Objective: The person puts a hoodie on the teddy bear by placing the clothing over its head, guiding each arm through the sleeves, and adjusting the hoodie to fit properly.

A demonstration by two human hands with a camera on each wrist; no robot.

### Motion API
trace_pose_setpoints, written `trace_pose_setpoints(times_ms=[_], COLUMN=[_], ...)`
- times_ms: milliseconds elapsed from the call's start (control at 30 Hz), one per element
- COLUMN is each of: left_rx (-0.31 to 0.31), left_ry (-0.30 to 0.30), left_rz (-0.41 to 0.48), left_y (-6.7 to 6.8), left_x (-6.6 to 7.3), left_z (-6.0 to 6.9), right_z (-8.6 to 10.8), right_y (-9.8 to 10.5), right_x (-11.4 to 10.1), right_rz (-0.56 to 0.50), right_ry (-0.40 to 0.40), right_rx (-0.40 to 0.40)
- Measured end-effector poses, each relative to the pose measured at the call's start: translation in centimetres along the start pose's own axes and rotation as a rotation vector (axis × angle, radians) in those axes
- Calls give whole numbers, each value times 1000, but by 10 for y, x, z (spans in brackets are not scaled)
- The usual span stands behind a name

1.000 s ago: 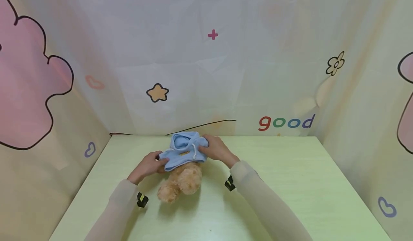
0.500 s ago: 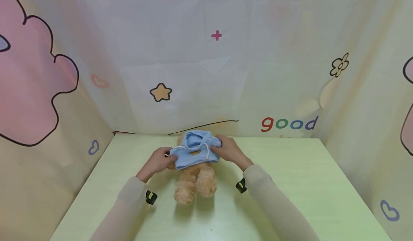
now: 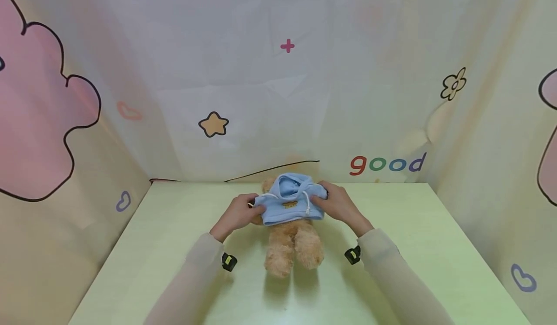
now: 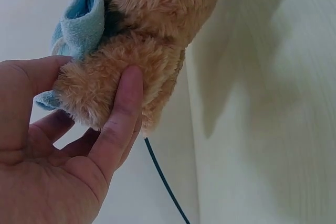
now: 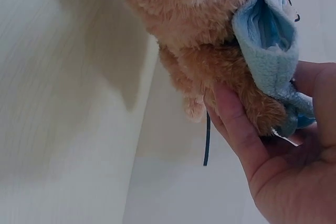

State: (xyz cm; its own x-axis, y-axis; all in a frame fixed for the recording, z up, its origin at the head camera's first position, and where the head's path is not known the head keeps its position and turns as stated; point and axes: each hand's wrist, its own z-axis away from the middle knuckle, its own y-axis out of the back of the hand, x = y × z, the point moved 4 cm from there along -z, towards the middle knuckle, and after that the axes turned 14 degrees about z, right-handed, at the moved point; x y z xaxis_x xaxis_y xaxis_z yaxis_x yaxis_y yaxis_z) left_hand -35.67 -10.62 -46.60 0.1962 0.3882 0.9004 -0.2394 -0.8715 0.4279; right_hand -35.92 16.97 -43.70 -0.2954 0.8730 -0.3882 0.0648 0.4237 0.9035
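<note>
left hand (image 3: 237,214) and right hand (image 3: 343,205) are holding the bear (image 3: 280,252) over the worktop (image 3: 391,228), fingers (image 4: 128,95) clamping its arms (image 4: 89,87) and the hoodie (image 3: 287,211); level, matched grips are likely keeping the hoodie from slipping.

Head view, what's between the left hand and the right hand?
The head view shows the light-blue hoodie between the left hand and right hand, partly covering the plush toy.

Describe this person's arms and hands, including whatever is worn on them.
The left sleeve and right sleeve are long, plain and pale off-white. A small black block with a yellow-green patch shows beside each sleeve. The left hand and right hand are bare, with no gloves or rings visible.
</note>
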Motion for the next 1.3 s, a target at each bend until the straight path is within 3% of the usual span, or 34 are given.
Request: trace_pose_setpoints(times_ms=[233, 533, 1100, 1300], left_rx=[-28, -61, -87, -106], left_ry=[-10, 27, 21, 27], left_rz=[22, 16, -2, 54], left_y=[-19, -33, -37, -38], left_x=[3, -7, -12, -13], left_z=[-4, -2, 4, 1], right_z=[15, 22, 27, 28], right_y=[3, -10, -21, -17], right_x=[18, 33, 34, 32], right_rz=[-5, -7, -20, -37], right_ry=[-47, -62, -79, -101], right_rx=[-25, -45, -51, -30])
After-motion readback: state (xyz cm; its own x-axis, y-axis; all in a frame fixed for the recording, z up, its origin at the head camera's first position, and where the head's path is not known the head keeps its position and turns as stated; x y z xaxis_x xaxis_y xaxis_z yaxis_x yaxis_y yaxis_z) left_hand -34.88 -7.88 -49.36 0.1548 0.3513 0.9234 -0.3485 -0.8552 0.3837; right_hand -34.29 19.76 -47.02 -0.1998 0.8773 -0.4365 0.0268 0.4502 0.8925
